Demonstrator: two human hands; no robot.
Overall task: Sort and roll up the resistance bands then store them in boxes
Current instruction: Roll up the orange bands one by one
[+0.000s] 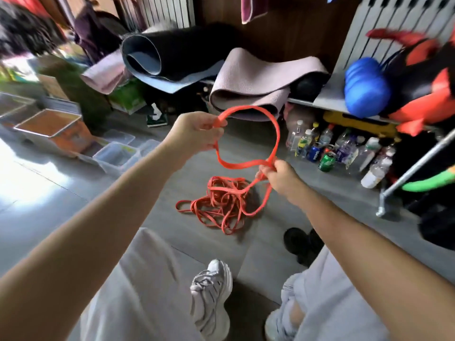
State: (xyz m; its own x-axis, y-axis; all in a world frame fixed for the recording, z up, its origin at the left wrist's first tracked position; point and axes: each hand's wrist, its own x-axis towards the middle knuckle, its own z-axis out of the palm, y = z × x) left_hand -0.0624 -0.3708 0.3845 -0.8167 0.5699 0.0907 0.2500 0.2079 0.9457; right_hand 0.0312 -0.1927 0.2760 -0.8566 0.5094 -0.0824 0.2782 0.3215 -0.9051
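Observation:
An orange-red resistance band forms a raised loop between my hands. My left hand pinches its upper left end, fingers curled round the band. Lower right, my right hand grips the crossing of the loop, and the band trails down from there. On the grey floor below lies a tangled pile of the same orange-red bands. Clear plastic boxes stand open on the floor to the left.
Rolled yoga mats and a blue roller sit on a low metal rack ahead. Bottles and cans crowd the floor under it. An orange-lined box stands far left. My legs and white shoe are below.

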